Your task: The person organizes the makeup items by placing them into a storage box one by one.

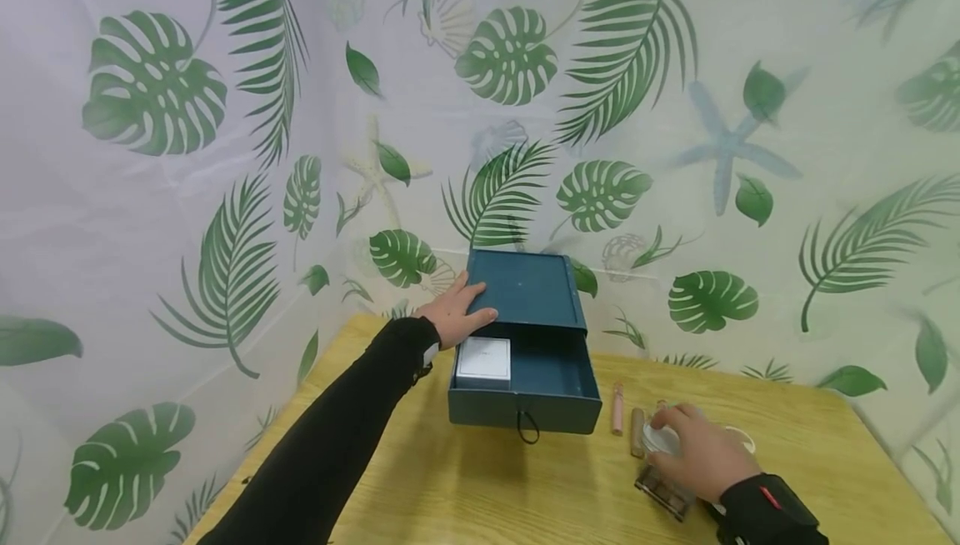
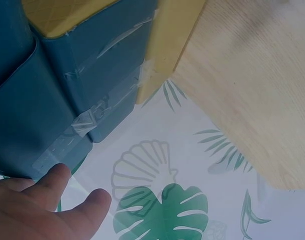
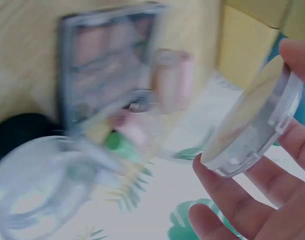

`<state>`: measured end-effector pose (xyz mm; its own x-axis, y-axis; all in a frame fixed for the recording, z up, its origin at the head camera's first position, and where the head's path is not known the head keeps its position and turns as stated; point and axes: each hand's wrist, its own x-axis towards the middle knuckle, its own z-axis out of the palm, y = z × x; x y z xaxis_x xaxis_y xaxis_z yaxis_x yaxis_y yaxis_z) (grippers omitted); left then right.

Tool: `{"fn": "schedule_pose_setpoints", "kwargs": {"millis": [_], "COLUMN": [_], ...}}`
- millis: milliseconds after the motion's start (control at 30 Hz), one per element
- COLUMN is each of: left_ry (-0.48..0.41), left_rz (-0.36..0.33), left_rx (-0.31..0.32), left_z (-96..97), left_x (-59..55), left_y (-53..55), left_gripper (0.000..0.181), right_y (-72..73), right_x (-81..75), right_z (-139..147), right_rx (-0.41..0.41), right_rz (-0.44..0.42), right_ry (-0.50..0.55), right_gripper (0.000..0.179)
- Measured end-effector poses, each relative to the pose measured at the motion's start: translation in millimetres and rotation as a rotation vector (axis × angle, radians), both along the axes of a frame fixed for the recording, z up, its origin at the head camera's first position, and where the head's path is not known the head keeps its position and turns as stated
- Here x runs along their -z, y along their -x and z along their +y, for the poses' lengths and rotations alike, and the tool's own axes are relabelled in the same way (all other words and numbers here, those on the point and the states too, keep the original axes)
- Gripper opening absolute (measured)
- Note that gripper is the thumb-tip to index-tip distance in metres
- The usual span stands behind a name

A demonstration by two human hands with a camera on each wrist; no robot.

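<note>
We see a round compact [image 3: 250, 120] with a clear, shallow rim held over the right side of the counter [image 1: 420, 487], above a cluster of make-up. A person's right hand [image 1: 708, 453] pinches it by the edge, thumb on one side and curled fingers on the other, the back of the hand facing up and the forearm coming in from the lower right.

To its left stands a dark blue box [image 1: 525, 288] with its drawer [image 1: 483, 407] pulled out toward us, a black loop [image 1: 528, 428] at the front. The left hand [image 1: 453, 316] rests on the box's left edge, grasping nothing, fingers spread and straight, its black-sleeved arm stretched up from the lower left.

Inside the drawer, at the left, lies a white box [image 1: 483, 359]; it carries a thin printed frame and tiny central lettering that we cannot read. We make out no brand on the compact.

Beside the drawer lie a pink tube [image 1: 618, 409] and a tan tube [image 1: 637, 432]; nearer us is an eyeshadow palette [image 1: 663, 493]. Behind hangs a white wall covering [image 1: 300, 70] printed with green leaves, shells and starfish.
</note>
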<state>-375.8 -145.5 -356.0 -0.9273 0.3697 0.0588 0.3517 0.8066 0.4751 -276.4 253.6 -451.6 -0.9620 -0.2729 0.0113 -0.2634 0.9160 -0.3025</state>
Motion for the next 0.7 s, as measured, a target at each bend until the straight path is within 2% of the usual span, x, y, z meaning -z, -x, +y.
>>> {"fn": "schedule_pose_setpoints", "kwargs": {"millis": [200, 300, 500, 700], "left_ry": [0.000, -0.002, -0.001, 0.001], "left_rz": [0.003, 0.005, 0.003, 0.001], "left_rx": [0.001, 0.000, -0.003, -0.005], "left_z": [0.5, 0.6, 0.7, 1.0], "left_x": [0.2, -1.2, -1.7, 1.4], "left_y": [-0.5, -0.5, -0.6, 1.3], "left_gripper": [0.069, 0.069, 0.070, 0.070], "right_y": [-6.4, -7.5, -10.1, -12.9], "right_x": [-31.5, -48.2, -77.8, -98.6], "right_z": [-12, -16, -30, -52], "right_rx": [-0.028, -0.068, -0.144, -0.207], "right_rz": [0.082, 0.133, 0.232, 0.295], "right_ry": [0.073, 0.106, 0.149, 0.143], "right_gripper": [0.045, 0.046, 0.042, 0.036]}}
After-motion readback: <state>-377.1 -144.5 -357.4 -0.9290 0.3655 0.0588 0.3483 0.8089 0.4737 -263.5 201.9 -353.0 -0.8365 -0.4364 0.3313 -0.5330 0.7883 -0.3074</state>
